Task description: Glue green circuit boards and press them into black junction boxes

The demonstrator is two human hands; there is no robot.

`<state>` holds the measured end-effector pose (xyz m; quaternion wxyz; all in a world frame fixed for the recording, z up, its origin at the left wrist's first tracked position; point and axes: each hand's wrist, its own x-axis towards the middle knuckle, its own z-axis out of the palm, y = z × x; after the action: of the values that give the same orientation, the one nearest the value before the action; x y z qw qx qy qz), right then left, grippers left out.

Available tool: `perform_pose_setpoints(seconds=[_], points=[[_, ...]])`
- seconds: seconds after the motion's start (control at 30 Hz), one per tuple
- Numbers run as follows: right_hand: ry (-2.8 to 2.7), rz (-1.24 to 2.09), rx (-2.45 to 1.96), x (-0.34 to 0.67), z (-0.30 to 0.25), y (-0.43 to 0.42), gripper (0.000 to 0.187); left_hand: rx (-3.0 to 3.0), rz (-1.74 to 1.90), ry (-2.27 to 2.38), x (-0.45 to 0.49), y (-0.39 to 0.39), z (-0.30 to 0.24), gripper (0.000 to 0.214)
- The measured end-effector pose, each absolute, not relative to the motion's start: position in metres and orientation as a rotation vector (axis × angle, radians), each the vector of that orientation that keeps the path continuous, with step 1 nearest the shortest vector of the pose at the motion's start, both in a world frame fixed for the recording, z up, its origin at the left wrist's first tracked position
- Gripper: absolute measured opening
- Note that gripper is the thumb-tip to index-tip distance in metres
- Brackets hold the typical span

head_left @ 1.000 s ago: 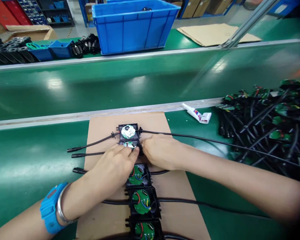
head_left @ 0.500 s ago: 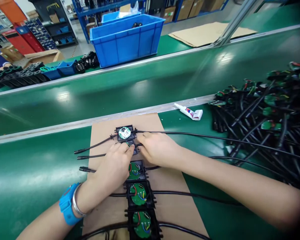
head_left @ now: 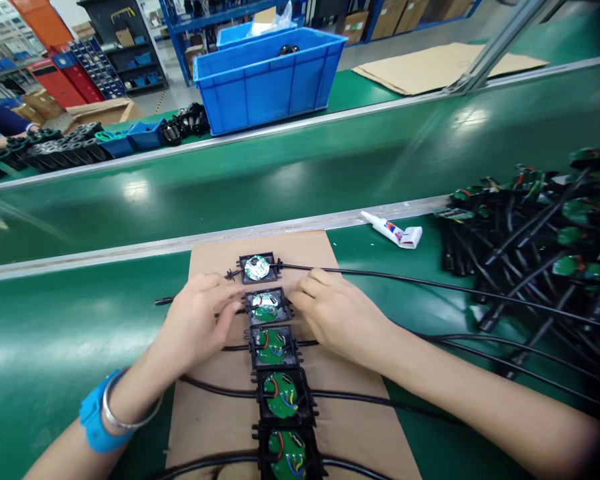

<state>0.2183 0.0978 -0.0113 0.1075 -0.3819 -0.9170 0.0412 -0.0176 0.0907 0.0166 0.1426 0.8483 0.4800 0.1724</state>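
A column of several black square housings with round green circuit boards and black cables lies on a brown cardboard sheet point(head_left: 215, 427). My left hand point(head_left: 195, 323) and my right hand point(head_left: 333, 310) flank the second housing from the top point(head_left: 265, 308). Their curled fingertips press against its left and right sides. That housing shows a partly silvery, partly green board. The top housing point(head_left: 257, 268) has a silvery disc and lies just beyond my fingers. A blue wristband and a metal bangle are on my left wrist.
A heap of black cables with green boards point(head_left: 535, 233) fills the right side. A small white tube point(head_left: 393, 231) lies by the metal rail. Beyond the green conveyor stand a blue crate point(head_left: 267, 77), black parts point(head_left: 55, 152) and flat cardboard point(head_left: 430, 67). Another person's sleeve shows far left.
My left hand has slid off the top of the second housing to its left side, uncovering its board. My right hand stays at its right side. The camera shifted slightly.
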Motion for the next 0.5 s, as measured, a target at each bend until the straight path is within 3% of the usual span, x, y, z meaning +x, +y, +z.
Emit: perform_pose_setpoints(seconds=[0.13,0.5], points=[[-2.652,0.077,-1.146,0.2,0.0,0.086,0.023,2.316,0.431,1.415,-0.029,0.098,0.005,0.014],[-2.856,0.194,-1.018,0.182,0.006,0.107,0.022,2.27,0.438,1.391,-0.024,0.094,-0.009,0.011]])
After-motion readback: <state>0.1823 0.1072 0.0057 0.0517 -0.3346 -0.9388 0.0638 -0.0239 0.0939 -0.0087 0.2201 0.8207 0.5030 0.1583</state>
